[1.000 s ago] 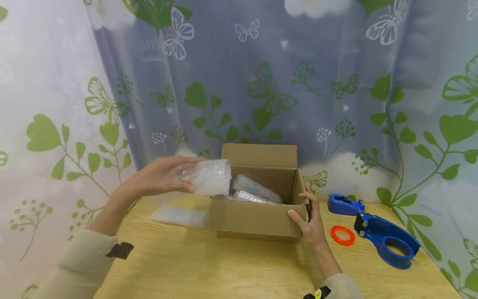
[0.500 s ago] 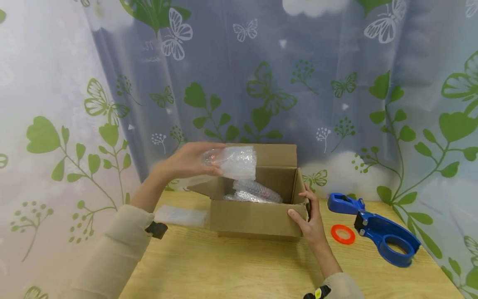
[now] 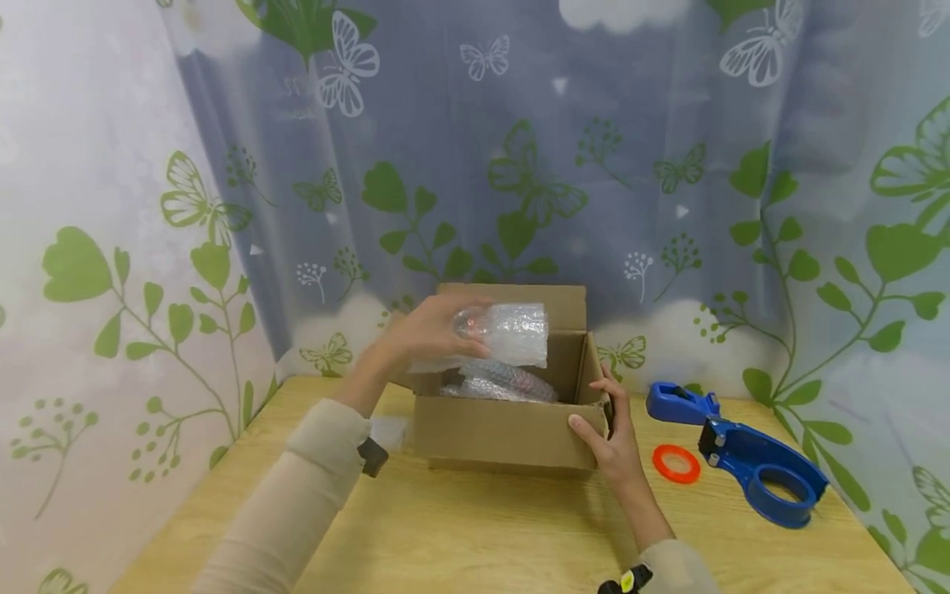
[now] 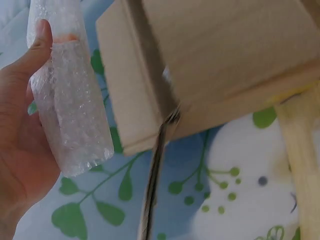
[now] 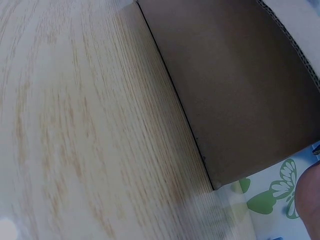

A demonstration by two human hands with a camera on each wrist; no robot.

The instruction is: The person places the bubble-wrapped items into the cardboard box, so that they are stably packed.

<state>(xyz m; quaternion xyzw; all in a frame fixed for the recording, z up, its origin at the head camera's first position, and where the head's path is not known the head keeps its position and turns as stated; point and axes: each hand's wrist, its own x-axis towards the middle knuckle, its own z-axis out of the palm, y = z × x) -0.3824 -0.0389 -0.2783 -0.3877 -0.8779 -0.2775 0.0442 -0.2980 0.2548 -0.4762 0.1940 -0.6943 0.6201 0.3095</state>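
Observation:
A clear bubble-wrapped bundle (image 3: 519,334), reddish at the end near the palm, is in my left hand (image 3: 439,332), its free end pointing right. It hangs lying roughly level over the opening of a cardboard box (image 3: 505,433). The left wrist view shows my thumb across the bundle (image 4: 77,110), with the fingers mostly hidden behind it. Inside the box lie other bubble-wrapped items (image 3: 512,379), partly covered by the held one. My right hand (image 3: 619,445) grips the box's front right corner, thumb on the front. Only a fingertip (image 5: 309,200) beside the box shows in the right wrist view.
Right of the box are a small blue tape dispenser (image 3: 679,403), an orange tape ring (image 3: 693,473) and a larger blue tape dispenser (image 3: 764,462). Flat bubble wrap (image 3: 389,431) lies left of the box, partly behind my sleeve. A patterned curtain (image 3: 445,124) hangs behind the wooden table (image 3: 475,528).
My left hand has carried the bundle rightward, from the box's left side to above its opening, rising and then sinking slightly. The right hand keeps its grip on the box.

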